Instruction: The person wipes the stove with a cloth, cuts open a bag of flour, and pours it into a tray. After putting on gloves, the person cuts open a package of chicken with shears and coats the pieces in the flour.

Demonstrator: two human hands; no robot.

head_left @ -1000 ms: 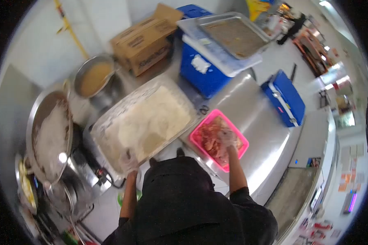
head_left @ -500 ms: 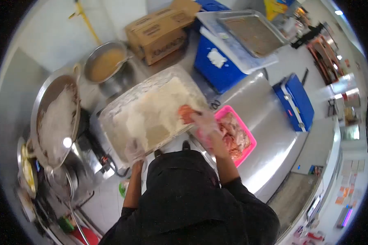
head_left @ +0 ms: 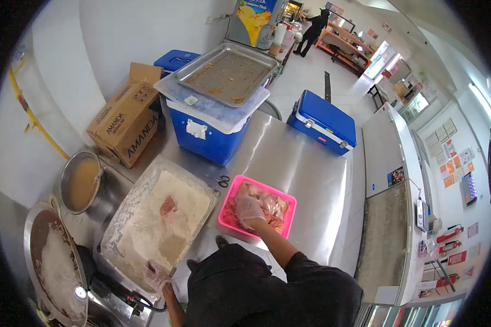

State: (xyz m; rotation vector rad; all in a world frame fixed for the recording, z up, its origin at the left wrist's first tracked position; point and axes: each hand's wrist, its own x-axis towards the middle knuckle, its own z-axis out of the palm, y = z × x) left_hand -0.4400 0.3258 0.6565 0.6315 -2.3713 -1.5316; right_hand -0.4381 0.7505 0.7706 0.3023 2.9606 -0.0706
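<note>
My right hand [head_left: 250, 212], in a clear plastic glove, reaches into a pink basin [head_left: 292, 210]. It touches the raw meat pieces [head_left: 274, 205] there; its fingertips are hidden among them. To the left, one reddish meat piece [head_left: 168, 206] lies on the pale flour [head_left: 150, 223] in a large rectangular tray [head_left: 110, 242]. At this tray's near end is my left hand [head_left: 157, 277], also gloved, its fingers loosely bent and apart, with nothing seen in them.
A steel pot [head_left: 97, 191] of yellowish liquid and a wide pan [head_left: 35, 229] with whitish foamy contents stand left. Behind are a cardboard box [head_left: 126, 128] and a blue cooler [head_left: 207, 139] under a metal tray [head_left: 229, 71]. Scissors [head_left: 223, 181] lie near the basin. A person [head_left: 313, 32] stands far off.
My right hand has gone from above the flour to the basin. The meat piece it held now lies on the flour. The view has turned right; my left hand stays by the tray.
</note>
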